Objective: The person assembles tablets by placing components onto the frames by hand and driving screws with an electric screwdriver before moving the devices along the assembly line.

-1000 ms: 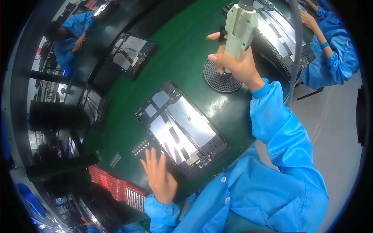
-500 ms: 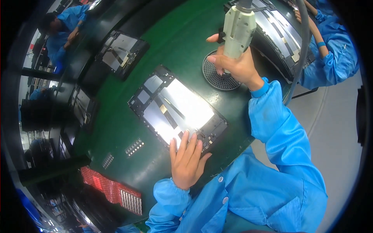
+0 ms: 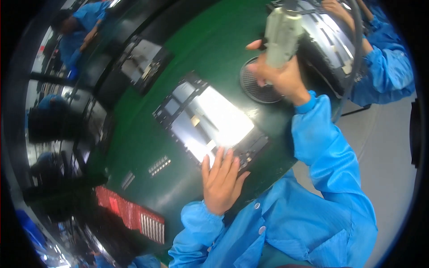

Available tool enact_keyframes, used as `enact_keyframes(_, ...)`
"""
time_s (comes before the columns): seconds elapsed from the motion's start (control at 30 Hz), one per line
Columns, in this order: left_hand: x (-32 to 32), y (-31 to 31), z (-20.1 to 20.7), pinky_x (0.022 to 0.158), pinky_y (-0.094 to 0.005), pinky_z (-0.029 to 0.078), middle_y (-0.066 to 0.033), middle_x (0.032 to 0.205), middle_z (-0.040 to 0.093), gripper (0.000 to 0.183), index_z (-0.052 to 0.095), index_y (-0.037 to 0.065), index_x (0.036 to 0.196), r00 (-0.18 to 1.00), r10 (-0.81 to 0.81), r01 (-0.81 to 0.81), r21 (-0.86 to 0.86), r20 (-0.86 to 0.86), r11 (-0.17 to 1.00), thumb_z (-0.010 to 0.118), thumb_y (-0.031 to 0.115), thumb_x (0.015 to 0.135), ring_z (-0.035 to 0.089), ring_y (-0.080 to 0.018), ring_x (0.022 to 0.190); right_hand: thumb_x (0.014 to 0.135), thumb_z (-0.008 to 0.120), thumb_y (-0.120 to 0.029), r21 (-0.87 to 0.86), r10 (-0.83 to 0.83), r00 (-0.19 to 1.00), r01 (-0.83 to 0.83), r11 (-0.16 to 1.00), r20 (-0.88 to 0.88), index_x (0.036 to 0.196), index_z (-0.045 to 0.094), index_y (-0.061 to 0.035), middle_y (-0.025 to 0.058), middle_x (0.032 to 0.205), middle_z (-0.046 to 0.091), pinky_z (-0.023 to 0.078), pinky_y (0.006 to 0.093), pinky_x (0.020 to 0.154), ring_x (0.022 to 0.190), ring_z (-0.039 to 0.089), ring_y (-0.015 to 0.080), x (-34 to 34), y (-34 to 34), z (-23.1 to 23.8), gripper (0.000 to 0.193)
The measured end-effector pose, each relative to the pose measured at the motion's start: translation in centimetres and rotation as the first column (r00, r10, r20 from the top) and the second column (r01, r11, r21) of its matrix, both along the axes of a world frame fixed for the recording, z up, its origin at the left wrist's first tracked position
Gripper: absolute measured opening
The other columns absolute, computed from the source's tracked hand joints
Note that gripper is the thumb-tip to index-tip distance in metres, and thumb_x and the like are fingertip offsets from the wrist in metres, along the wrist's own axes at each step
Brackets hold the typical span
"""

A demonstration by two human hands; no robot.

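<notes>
While the left hand (image 3: 220, 183) lies flat, fingers spread and grasping nothing, on the near edge of a dark panel (image 3: 210, 123), the right hand (image 3: 279, 76) is clenched around a pale grey power driver (image 3: 282, 33) held upright above the green counter (image 3: 210, 49). The panel sits tilted near the middle of the counter, its bright metal plates catching glare, with the left fingertips (image 3: 218, 154) resting on its lower border. Just under the right hand is a round black mesh pad (image 3: 255, 87), lying on the counter beside the panel's far corner; whether the driver's tip touches it cannot be told, as the hand hides it. A dark cable (image 3: 355, 58) curves down past the driver on the right. Both forearms wear blue sleeves (image 3: 321, 134) with elastic cuffs.

Further along the counter, to the upper left, rests a second panel (image 3: 143, 62), well apart from the first. At the upper right another person's blue-sleeved arm (image 3: 384, 67) reaches over a third panel (image 3: 330, 40). Near the counter's left edge lie two small ridged strips (image 3: 159, 165), and below them, past the edge, stands a red tray (image 3: 129, 214) holding rows of small pale parts. Another person in blue (image 3: 76, 31) works at the far upper left.
</notes>
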State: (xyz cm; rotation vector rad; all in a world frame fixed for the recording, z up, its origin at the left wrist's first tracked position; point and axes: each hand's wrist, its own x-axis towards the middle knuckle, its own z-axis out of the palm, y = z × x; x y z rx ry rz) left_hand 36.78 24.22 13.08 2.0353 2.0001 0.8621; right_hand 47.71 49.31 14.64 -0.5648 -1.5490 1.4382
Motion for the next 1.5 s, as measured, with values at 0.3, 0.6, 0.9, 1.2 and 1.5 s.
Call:
enact_keyframes(0.3,0.9,1.0,0.5,0.101,-0.0548,0.024,-0.0188,0.122,0.054,0.049,0.058,-0.002,0.108,1.000,0.008,-0.008,0.004,0.002,1.000,0.076,0.010,0.065,0.044,-0.0354,0.122,0.075,0.069,-0.003,0.065,-0.036,0.999,0.034,0.997,0.026,0.108,0.053,0.0036,0.0006,0.056,0.053,0.040,0.0206,0.044,0.046,0.050,0.0076,0.9,0.5,0.3,0.038)
enact_keyframes(0.6,-1.0,1.0,2.1,0.096,-0.0490,0.035,-0.0156,0.120,0.054,0.046,0.057,-0.001,0.109,0.998,0.025,-0.026,0.028,0.049,0.999,0.073,0.016,0.069,0.047,-0.0365,0.116,0.077,0.065,-0.008,0.141,-0.119,0.992,0.113,0.984,0.038,0.118,0.048,0.0073,-0.0009,0.057,0.049,0.036,0.0202,0.048,0.049,0.046,0.0068,1.5,0.9,0.6,0.047)
enact_keyframes(0.9,-17.0,-5.5,3.7,0.062,-0.0329,0.047,-0.0157,0.091,0.060,0.028,0.063,-0.002,0.088,0.852,0.513,-0.506,-0.412,-0.104,0.757,0.075,0.011,0.066,0.061,-0.0258,0.068,0.080,0.058,-0.005,0.204,0.057,0.998,-0.047,0.978,-0.041,0.125,0.039,0.0100,-0.0002,0.056,0.044,0.037,0.0218,0.044,0.046,0.043,0.0069,-0.6,-2.0,3.2,0.050)
enact_keyframes(1.2,-17.8,-3.4,2.8,0.056,-0.0228,0.047,-0.0084,0.069,0.063,0.023,0.059,-0.003,0.080,0.633,0.527,-0.206,-0.533,0.567,0.821,0.077,0.002,0.066,0.060,-0.0116,0.063,0.086,0.052,-0.017,0.314,0.163,0.980,-0.192,0.930,0.117,0.130,0.033,0.0090,-0.0001,0.058,0.042,0.034,0.0214,0.048,0.049,0.041,0.0066,-0.2,-2.9,3.2,0.054)
enact_keyframes(1.5,-17.1,-4.5,3.0,0.054,-0.0213,0.049,-0.0140,0.071,0.066,0.024,0.061,-0.010,0.088,0.608,0.624,-0.298,-0.588,0.490,0.752,0.073,0.001,0.070,0.063,-0.0137,0.059,0.089,0.051,-0.019,0.377,0.269,0.960,-0.280,0.883,0.082,0.133,0.032,0.0067,0.0002,0.055,0.040,0.035,0.0199,0.048,0.048,0.042,0.0064,-2.5,-3.8,2.6,0.054)
